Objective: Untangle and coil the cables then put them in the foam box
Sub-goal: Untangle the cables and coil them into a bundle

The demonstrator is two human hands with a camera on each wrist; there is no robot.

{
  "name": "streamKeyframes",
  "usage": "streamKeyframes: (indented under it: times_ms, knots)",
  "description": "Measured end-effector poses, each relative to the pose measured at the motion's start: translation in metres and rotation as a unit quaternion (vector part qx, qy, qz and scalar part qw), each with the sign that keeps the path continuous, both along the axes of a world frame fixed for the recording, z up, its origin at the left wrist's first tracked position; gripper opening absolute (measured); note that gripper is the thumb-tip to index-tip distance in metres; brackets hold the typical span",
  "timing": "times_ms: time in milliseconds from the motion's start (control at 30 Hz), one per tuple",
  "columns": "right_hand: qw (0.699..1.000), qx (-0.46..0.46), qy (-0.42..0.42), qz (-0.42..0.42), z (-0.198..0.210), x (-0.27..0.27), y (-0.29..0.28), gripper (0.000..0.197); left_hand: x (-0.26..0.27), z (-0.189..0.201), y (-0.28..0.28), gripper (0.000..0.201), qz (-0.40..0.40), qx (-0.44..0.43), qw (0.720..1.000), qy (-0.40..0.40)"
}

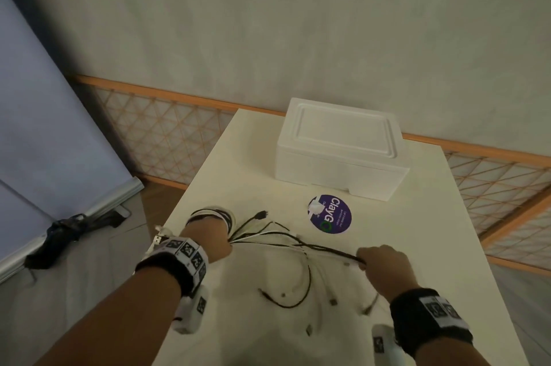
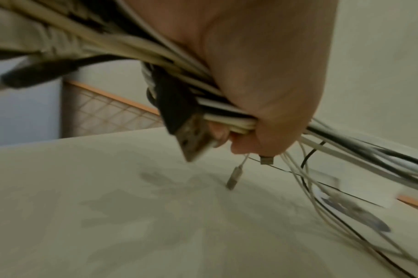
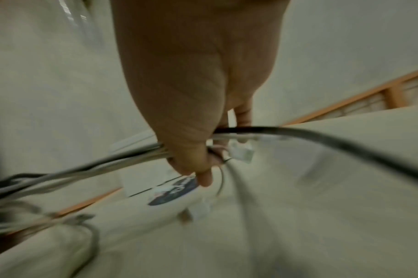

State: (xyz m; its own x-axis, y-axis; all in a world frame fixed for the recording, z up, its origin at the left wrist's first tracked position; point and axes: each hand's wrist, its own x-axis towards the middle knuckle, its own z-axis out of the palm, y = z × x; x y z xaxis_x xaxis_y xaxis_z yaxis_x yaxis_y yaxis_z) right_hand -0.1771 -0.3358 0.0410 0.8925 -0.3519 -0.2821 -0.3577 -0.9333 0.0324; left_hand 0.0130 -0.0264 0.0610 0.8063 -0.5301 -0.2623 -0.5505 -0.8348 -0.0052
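A bundle of black and white cables (image 1: 286, 239) stretches above the white table (image 1: 417, 246) between my two hands. My left hand (image 1: 216, 239) grips one end of the bundle (image 2: 217, 112), with coiled loops (image 1: 213, 212) hanging behind the fist. My right hand (image 1: 378, 258) grips the other end (image 3: 141, 152). Several loose ends with plugs (image 1: 308, 297) trail on the table below. The white foam box (image 1: 343, 151) stands at the far side of the table with its lid on.
A round purple sticker (image 1: 331, 215) lies on the table between the cables and the box. A wooden lattice rail (image 1: 167, 127) runs along the wall behind. Left of the table stands a blue panel (image 1: 44, 142) with a dark object (image 1: 56, 240) at its foot.
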Motion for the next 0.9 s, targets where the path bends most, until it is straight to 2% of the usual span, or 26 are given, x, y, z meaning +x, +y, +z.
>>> streamKeyframes:
  times_ms: [100, 133, 167, 233, 267, 333, 400, 500, 600, 667, 700, 833, 900]
  knots:
    - [0.997, -0.039, 0.031, -0.061, 0.001, -0.013, -0.020, 0.026, -0.001, -0.008, 0.007, 0.020, 0.022, -0.001, 1.000, 0.010]
    - [0.997, -0.023, 0.048, -0.062, 0.006, -0.012, -0.024, 0.035, -0.003, -0.008, 0.005, 0.022, 0.025, -0.008, 1.000, 0.014]
    - [0.996, 0.010, 0.062, -0.057, 0.012, -0.008, -0.024, 0.054, -0.007, -0.008, 0.001, 0.024, 0.028, -0.017, 0.999, 0.020]
    - [0.994, 0.106, -0.002, -0.023, 0.033, 0.008, -0.011, 0.096, -0.014, -0.005, -0.013, 0.029, 0.031, -0.055, 0.997, 0.033]
    - [0.989, 0.129, -0.074, 0.012, 0.044, 0.018, 0.004, 0.104, -0.017, -0.003, -0.021, 0.031, 0.031, -0.078, 0.996, 0.041]
    - [0.963, 0.105, -0.224, 0.110, 0.058, 0.034, 0.043, 0.099, -0.024, 0.006, -0.035, 0.034, 0.034, -0.133, 0.988, 0.074]
    - [0.927, 0.038, -0.311, 0.205, 0.055, 0.043, 0.081, 0.091, -0.033, 0.012, -0.048, 0.030, 0.024, -0.208, 0.967, 0.143]
    - [0.920, -0.020, -0.312, 0.237, 0.034, 0.052, 0.099, 0.084, -0.049, 0.022, -0.058, 0.018, 0.022, -0.294, 0.912, 0.286]
    - [0.899, -0.013, -0.357, 0.253, 0.029, 0.059, 0.087, 0.050, -0.063, 0.032, -0.060, 0.012, 0.033, -0.337, 0.855, 0.392]
    - [0.876, -0.020, -0.376, 0.301, 0.033, 0.063, 0.081, 0.031, -0.070, 0.040, -0.060, 0.022, 0.026, -0.369, 0.814, 0.447]
    - [0.870, -0.012, -0.375, 0.321, 0.037, 0.064, 0.080, 0.027, -0.072, 0.043, -0.059, 0.026, 0.026, -0.384, 0.793, 0.473]
    - [0.890, 0.005, -0.333, 0.310, 0.061, 0.071, 0.081, 0.030, -0.075, 0.051, -0.057, 0.013, 0.054, -0.418, 0.729, 0.539]
    - [0.910, 0.006, -0.302, 0.284, 0.066, 0.072, 0.083, 0.031, -0.073, 0.050, -0.058, 0.013, 0.068, -0.421, 0.718, 0.550]
